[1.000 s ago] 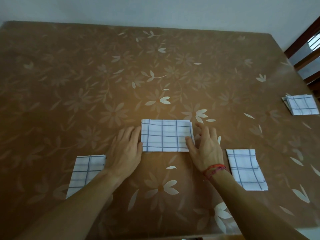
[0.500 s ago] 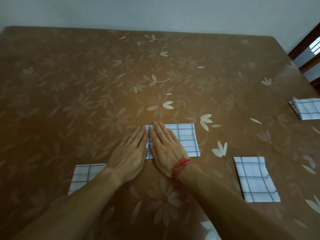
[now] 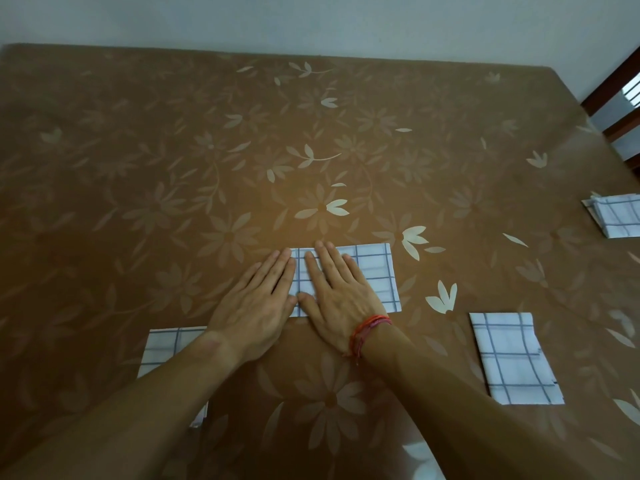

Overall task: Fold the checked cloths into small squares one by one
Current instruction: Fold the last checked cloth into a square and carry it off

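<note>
- Fingers [image 3: 325, 261]: straight, close together, pressing flat on checked cloth [image 3: 375, 275], left end.
- Its position: centre of table [image 3: 207, 168], long axis left-right, bulk right of fingers.
- Nearer that bulk: right hand [image 3: 341, 296]; left hand [image 3: 256, 306] at left edge.

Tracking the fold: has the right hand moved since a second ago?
Yes. The right hand slid left, from the right edge of the middle cloth onto its left half.
</note>
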A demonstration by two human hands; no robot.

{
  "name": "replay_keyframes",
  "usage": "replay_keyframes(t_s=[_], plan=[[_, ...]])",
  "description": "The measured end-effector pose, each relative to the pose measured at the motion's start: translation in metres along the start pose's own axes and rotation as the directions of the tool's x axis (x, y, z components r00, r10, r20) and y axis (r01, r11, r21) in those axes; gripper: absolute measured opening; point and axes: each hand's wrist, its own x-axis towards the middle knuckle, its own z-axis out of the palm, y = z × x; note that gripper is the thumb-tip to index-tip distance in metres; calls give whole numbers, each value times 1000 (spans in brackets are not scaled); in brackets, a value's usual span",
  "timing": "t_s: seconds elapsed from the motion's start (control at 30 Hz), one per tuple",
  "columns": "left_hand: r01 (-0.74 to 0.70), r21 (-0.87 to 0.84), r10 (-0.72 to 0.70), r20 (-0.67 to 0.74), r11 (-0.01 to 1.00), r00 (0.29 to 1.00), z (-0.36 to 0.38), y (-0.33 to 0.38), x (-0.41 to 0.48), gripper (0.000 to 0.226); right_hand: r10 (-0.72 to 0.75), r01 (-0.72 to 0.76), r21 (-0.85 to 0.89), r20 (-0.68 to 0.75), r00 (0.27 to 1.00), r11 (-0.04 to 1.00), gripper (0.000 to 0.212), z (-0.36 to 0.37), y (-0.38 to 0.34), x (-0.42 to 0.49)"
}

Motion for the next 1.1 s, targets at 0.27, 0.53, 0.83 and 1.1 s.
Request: replay_keyframes(t_s=[0.27, 0.53, 0.83, 1.1], plan=[[27, -59, -23, 66, 998, 998, -2, 3, 1, 67, 118, -115, -59, 58, 991, 992, 80, -15, 53, -30], [43, -94, -35, 85, 995, 996, -4, 5, 1, 69, 164, -160, -55, 84, 983, 986, 81, -21, 68, -41], [57, -112, -46, 95, 992, 994, -6, 6, 2, 65, 145, -145, -5, 97, 985, 989, 86, -27, 70, -37], [74, -73, -66, 110, 995, 992, -2, 5, 3, 68, 178, -184, 168, 53, 983, 968, 95, -61, 69, -1]])
